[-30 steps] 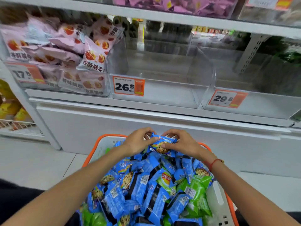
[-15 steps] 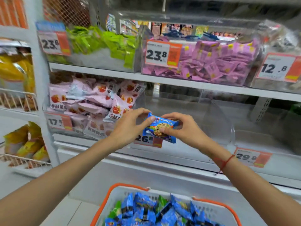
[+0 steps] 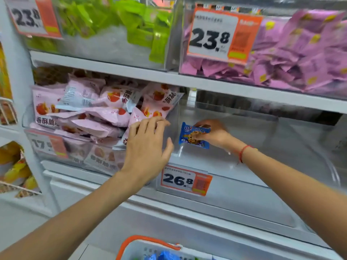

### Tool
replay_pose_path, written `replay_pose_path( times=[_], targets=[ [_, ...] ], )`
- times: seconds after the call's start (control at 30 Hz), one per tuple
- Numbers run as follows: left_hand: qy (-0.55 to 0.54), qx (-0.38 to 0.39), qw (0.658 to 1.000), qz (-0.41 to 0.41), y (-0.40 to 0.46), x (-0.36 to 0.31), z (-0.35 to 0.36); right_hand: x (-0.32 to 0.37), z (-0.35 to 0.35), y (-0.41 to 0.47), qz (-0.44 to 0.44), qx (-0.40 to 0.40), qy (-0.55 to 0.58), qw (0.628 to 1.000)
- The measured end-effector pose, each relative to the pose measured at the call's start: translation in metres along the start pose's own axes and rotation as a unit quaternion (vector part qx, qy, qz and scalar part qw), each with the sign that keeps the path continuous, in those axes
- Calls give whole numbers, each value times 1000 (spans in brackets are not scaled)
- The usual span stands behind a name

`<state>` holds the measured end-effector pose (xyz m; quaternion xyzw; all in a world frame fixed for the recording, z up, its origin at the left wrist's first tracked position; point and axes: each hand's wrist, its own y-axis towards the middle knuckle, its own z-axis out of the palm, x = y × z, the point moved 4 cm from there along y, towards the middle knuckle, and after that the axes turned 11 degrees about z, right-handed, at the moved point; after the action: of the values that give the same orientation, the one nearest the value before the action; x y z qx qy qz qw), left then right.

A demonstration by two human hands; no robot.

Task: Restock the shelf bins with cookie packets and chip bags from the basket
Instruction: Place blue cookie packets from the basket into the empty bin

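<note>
Blue cookie packet [image 3: 194,135] in right hand [image 3: 214,133], inside clear bin [image 3: 244,186].

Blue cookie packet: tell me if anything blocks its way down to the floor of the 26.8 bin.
Nothing visible does. The right hand holds the blue cookie packet already inside the clear 26.8 bin, whose floor below looks bare. The left hand is beside it.

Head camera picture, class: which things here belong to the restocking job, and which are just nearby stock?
Part of the job:
blue cookie packet, held by the right hand
clear bin tagged 26.8
orange-rimmed basket
left hand, open

Just nearby:
pale pink bags
green packets
purple packets
yellow bags
</note>
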<state>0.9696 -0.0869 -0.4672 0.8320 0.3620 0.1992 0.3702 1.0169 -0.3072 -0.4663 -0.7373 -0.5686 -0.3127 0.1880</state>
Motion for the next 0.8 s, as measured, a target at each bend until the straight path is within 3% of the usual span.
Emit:
replay_pose_path(
  times=[0.2,0.37,0.57,0.8],
  targets=[
    [-10,-7,1000,-5,0,-1,1,-18,35,53,-7,-37,-100,994],
    [-10,-8,1000,-15,-1,0,1,-13,46,68,-64,-58,-179,980],
    [-7,-20,1000,-18,-1,0,3,2,49,62,-183,-144,-361,903],
    [-8,-17,1000,-19,-2,0,4,-4,54,60,-130,-98,-261,952]
  ],
)
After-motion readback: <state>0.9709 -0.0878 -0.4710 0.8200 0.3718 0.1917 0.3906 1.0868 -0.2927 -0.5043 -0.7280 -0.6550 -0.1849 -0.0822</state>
